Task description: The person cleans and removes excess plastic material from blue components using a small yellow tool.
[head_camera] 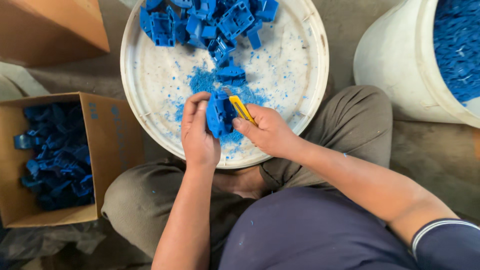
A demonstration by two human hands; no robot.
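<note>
My left hand (197,132) grips a blue plastic part (218,113) over the near edge of a round white tray (305,75). My right hand (270,131) holds a yellow utility knife (241,107) with its blade against the top of that part. Blue shavings (205,80) lie scattered on the tray under my hands. A pile of more blue plastic parts (210,22) sits at the tray's far side.
A cardboard box (112,145) at the left holds several blue parts. A white bucket (400,60) at the right is filled with blue pieces. Another brown box (55,25) stands at the upper left. My knees flank the tray on a concrete floor.
</note>
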